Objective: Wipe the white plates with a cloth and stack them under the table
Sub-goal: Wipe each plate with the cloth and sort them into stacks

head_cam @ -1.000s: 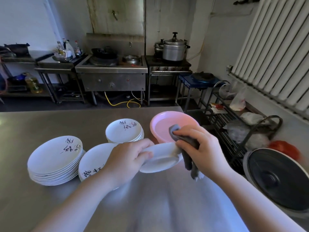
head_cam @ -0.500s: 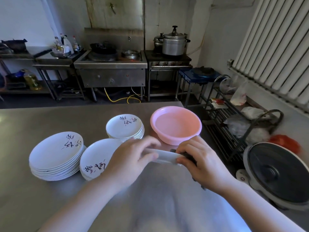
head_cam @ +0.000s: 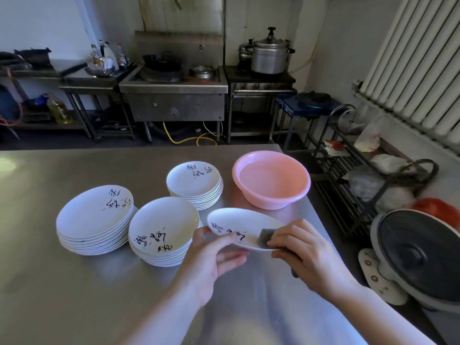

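Observation:
A white plate (head_cam: 239, 224) with black writing is held above the steel table (head_cam: 74, 295), its face turned up. My left hand (head_cam: 211, 262) pinches its near left rim. My right hand (head_cam: 306, 250) holds a grey cloth (head_cam: 265, 237) against the plate's right side, fingers curled over the rim. Three stacks of white plates stand on the table: a large one (head_cam: 94, 215) at the left, one (head_cam: 161, 227) just left of my left hand, and a smaller one (head_cam: 194, 179) behind.
A pink basin (head_cam: 271, 180) sits on the table beyond the held plate. Right of the table stand a black wire rack (head_cam: 348, 175) with bags and a fan (head_cam: 418, 252) on the floor. Stoves and pots line the back wall.
The plate has been turned from bottom up through edge-on to face up, showing its writing. The cloth has moved from the plate's underside onto its face, and both hands have dropped nearer to me.

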Demonstrator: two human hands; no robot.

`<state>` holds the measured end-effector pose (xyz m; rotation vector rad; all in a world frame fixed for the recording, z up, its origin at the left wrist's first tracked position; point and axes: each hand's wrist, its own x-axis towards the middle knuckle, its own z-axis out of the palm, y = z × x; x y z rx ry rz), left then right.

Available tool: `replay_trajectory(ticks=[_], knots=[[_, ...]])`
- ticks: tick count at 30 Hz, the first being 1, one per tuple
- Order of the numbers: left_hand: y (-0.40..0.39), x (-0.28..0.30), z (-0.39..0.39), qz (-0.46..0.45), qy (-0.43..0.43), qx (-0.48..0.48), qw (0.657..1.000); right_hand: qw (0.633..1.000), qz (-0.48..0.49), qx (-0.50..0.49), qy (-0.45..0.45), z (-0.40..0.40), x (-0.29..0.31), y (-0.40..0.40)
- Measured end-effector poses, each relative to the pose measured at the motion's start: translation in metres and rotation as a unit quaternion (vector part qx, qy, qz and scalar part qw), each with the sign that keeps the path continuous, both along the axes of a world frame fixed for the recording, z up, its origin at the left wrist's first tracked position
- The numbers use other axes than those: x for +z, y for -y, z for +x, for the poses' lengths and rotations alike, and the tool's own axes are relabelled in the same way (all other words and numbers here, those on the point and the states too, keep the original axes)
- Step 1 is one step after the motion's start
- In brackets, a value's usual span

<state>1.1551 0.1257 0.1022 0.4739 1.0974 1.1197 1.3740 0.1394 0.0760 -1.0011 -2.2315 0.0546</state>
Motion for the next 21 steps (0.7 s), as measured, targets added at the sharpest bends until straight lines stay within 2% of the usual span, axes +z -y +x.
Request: replay_trajectory(ticks=[4, 9, 14, 21], knots=[[-0.004, -0.018, 0.010, 0.006, -0.004, 0.013, 1.000, 0.992, -0.109, -0.040, -0.053, 0.015, -0.009, -0.004], [-0.005, -0.071, 0.018, -0.052, 0.013, 0.046, 0.997, 0.948, -0.203, -0.137, -0.201, 0.013, -0.022, 0.014], [-0.013, -0.113, 0.018, -0.126, 0.025, 0.059, 0.990, 0.932, -0.214, -0.164, -0.241, 0.004, -0.038, 0.028], [-0.050, -0.126, 0.033, -0.112, -0.007, 0.048, 0.992, 0.917, -0.216, -0.178, -0.284, -0.007, -0.029, 0.031]])
